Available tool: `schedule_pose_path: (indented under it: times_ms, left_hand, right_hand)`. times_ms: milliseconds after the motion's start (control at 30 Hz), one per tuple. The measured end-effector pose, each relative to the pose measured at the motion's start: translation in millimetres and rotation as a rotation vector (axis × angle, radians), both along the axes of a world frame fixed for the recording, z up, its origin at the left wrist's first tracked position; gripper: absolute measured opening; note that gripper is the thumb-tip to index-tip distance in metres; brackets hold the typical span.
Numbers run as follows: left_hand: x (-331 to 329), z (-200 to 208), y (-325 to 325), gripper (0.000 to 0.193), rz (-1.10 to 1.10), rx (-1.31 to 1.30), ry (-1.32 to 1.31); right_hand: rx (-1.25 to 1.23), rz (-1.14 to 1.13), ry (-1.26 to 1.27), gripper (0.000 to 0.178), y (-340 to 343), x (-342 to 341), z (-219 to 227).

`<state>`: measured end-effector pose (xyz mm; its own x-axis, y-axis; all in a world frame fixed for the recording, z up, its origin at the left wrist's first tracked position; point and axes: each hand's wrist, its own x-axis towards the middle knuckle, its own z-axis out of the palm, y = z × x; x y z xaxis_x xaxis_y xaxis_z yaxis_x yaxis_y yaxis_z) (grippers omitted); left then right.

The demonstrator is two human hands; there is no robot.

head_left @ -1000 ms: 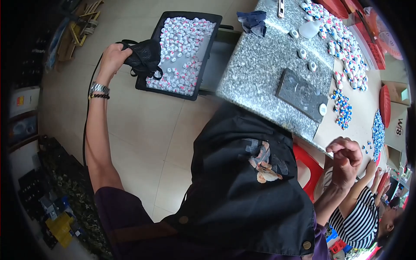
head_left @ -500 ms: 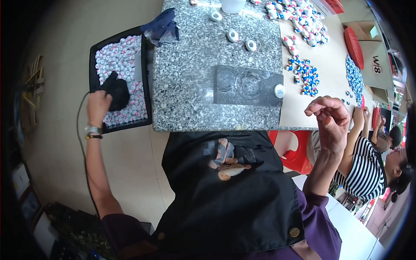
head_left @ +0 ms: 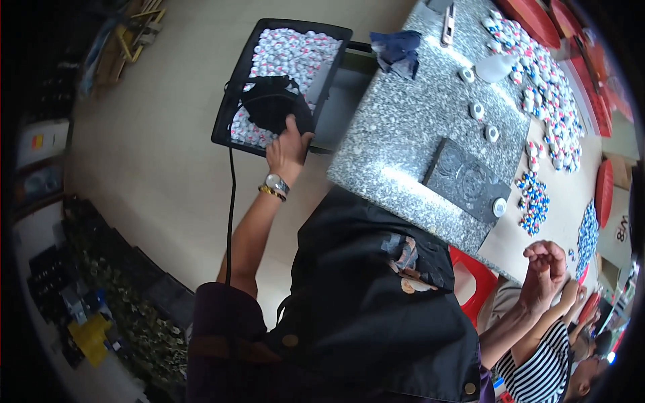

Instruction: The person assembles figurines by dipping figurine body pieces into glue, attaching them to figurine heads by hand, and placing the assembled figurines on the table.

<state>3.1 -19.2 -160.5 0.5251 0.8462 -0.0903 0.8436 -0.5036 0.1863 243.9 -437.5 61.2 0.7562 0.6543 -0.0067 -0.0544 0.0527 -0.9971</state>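
At the left, my left hand [head_left: 287, 149] grips the near edge of a black cloth item [head_left: 269, 101], possibly a bag, from which a dark cord hangs. Thumb and index finger show, while the other fingers are partly hidden. The cloth item is over a black tray [head_left: 227, 111] heaped with small white pieces [head_left: 295, 48] marked in pink. Off to the right, my right hand [head_left: 545, 272] is raised beside the table's near edge. Its fingers are loosely bent and apart from the thumb, with nothing visible in them.
On the speckled stone table [head_left: 396, 114] lie a dark flat mold plate [head_left: 463, 178], a navy cloth [head_left: 396, 50] and a white bottle [head_left: 496, 67]. Painted figurines [head_left: 554, 121] and small blue-and-white pieces [head_left: 534, 205] cover the right side. A person in a striped shirt [head_left: 541, 363] sits beyond a red stool [head_left: 474, 275].
The view has swung left, so the table appears tilted and farther right. The black cloth item now shows a different, wider side, and my left index finger is more extended.
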Motion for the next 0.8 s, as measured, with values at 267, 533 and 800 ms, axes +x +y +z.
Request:
schedule_pose_path:
  times_ms: [267, 533, 800]
  left_hand:
    - [-26.5, -79.7, -6.4, 0.034, -0.200, -0.092, 0.068]
    - [-18.0, -94.6, -8.1, 0.012, -0.246, -0.157, 0.209]
    - [4.0, -99.7, -20.0, 0.017, -0.212, -0.194, 0.114]
  right_hand:
    - [-0.009, -0.002, -0.066, 0.037, 3.4, 1.6, 12.1]
    - [-0.016, -0.002, -0.004, 0.036, 12.4, -0.4, 2.3]
    - [-0.025, 0.017, -0.001, 0.037, 28.5, -0.9, 6.5]
